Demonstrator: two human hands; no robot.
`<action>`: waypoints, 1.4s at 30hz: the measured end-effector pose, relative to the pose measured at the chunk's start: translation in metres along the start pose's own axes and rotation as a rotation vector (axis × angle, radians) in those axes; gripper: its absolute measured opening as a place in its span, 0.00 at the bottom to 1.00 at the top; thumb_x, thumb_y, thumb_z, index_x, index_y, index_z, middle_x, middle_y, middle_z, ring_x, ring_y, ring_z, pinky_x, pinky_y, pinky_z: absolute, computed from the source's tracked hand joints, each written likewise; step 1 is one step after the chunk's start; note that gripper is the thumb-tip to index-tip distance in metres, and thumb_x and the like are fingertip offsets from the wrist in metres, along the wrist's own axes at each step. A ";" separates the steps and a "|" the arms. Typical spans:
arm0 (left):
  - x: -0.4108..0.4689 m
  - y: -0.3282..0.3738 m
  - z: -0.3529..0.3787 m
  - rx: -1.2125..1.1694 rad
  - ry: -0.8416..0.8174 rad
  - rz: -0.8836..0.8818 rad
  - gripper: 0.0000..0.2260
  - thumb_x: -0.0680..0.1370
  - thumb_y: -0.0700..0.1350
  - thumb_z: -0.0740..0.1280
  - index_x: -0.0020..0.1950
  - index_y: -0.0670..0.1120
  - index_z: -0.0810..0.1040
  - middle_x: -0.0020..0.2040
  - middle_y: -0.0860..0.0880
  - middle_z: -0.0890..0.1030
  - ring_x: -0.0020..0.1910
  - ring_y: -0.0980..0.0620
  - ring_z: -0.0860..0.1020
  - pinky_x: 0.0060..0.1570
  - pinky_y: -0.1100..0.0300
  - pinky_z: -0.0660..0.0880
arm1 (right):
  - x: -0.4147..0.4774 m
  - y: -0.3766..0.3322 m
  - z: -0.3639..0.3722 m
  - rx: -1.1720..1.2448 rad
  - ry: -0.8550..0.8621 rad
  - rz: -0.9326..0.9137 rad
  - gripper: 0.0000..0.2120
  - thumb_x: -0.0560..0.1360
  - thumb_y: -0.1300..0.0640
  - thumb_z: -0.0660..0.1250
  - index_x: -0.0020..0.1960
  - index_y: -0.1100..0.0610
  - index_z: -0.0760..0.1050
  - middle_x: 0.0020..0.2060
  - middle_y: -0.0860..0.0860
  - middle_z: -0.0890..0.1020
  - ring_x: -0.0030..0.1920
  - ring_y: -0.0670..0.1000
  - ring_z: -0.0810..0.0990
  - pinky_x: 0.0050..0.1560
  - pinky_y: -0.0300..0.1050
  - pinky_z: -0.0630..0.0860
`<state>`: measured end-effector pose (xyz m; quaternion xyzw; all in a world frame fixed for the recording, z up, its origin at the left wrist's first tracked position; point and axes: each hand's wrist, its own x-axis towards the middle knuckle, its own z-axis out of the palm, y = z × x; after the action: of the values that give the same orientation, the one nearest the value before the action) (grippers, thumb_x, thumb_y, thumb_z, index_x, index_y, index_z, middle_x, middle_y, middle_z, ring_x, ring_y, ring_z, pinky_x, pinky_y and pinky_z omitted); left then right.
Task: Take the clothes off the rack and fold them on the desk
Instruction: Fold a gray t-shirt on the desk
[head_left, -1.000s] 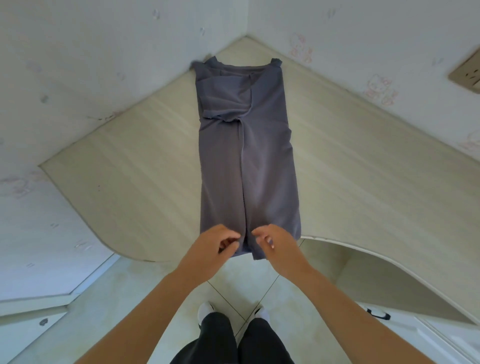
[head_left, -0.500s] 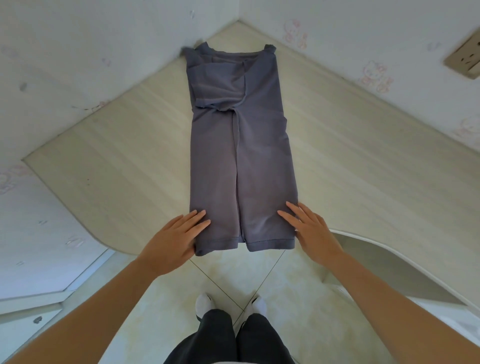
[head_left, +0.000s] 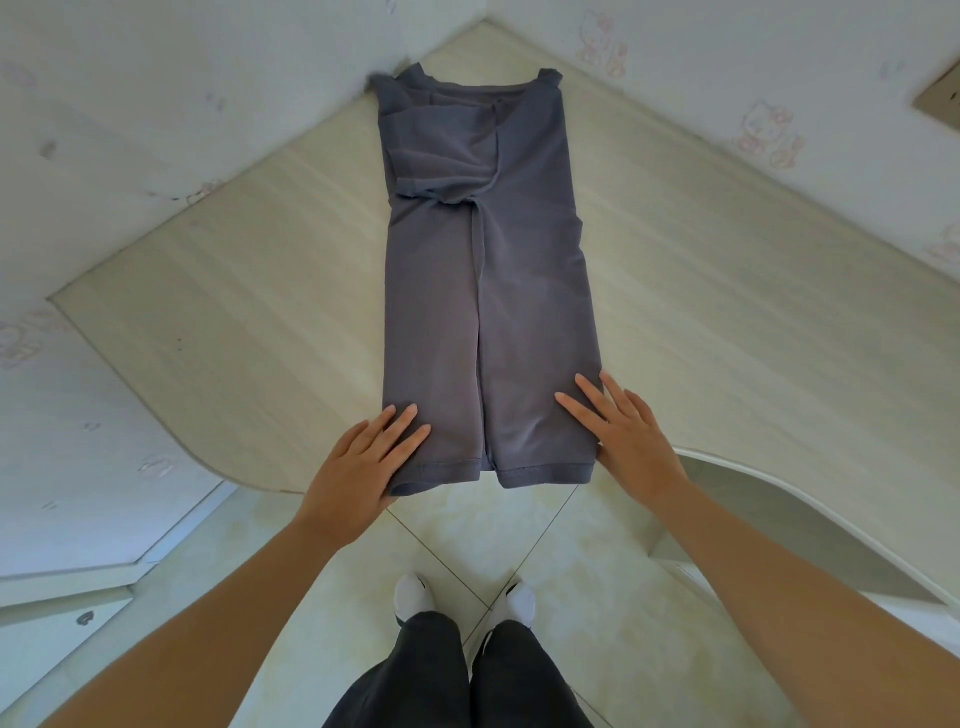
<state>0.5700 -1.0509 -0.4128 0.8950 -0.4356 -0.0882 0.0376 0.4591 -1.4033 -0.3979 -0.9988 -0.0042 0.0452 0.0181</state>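
Note:
A grey shirt (head_left: 483, 270) lies lengthwise on the pale wooden desk (head_left: 249, 312), both sides folded in to the middle, collar at the far corner, hem at the near edge. My left hand (head_left: 363, 462) lies flat on the shirt's near left corner, fingers straight. My right hand (head_left: 623, 436) rests flat on the near right edge of the shirt, fingers spread and straight. Neither hand holds the fabric. The hem hangs slightly over the desk's front edge.
The desk fills a corner between two white walls with pale cartoon stickers. A wall socket (head_left: 940, 98) sits at the upper right. The desk's front edge curves inward near me. Below are the tiled floor (head_left: 519, 540), my legs and white shoes.
A second ago both hands pinched the hem at the middle. They let go, moved apart to the shirt's near corners and now lie flat on it.

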 end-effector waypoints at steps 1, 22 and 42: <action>0.000 0.002 0.000 -0.005 0.005 -0.007 0.41 0.70 0.48 0.76 0.78 0.50 0.59 0.78 0.48 0.59 0.76 0.45 0.60 0.70 0.49 0.66 | 0.001 0.000 0.001 0.016 0.011 -0.003 0.39 0.69 0.56 0.76 0.75 0.47 0.63 0.74 0.52 0.66 0.73 0.59 0.64 0.66 0.54 0.69; -0.011 0.014 -0.003 -0.090 0.029 -0.066 0.32 0.74 0.38 0.72 0.75 0.48 0.65 0.76 0.49 0.64 0.73 0.46 0.65 0.65 0.50 0.70 | -0.042 -0.041 -0.001 0.558 0.160 0.214 0.34 0.66 0.79 0.58 0.68 0.57 0.72 0.68 0.52 0.70 0.68 0.53 0.65 0.69 0.46 0.67; -0.001 0.021 0.002 0.074 0.153 -0.037 0.26 0.76 0.43 0.68 0.74 0.47 0.67 0.74 0.47 0.67 0.72 0.46 0.66 0.67 0.52 0.66 | -0.002 0.004 0.011 -0.058 0.095 -0.169 0.37 0.70 0.64 0.67 0.76 0.50 0.62 0.76 0.54 0.61 0.75 0.59 0.60 0.72 0.56 0.61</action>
<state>0.5526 -1.0630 -0.4114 0.9078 -0.4178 -0.0042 0.0359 0.4567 -1.4071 -0.4084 -0.9960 -0.0889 -0.0042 -0.0071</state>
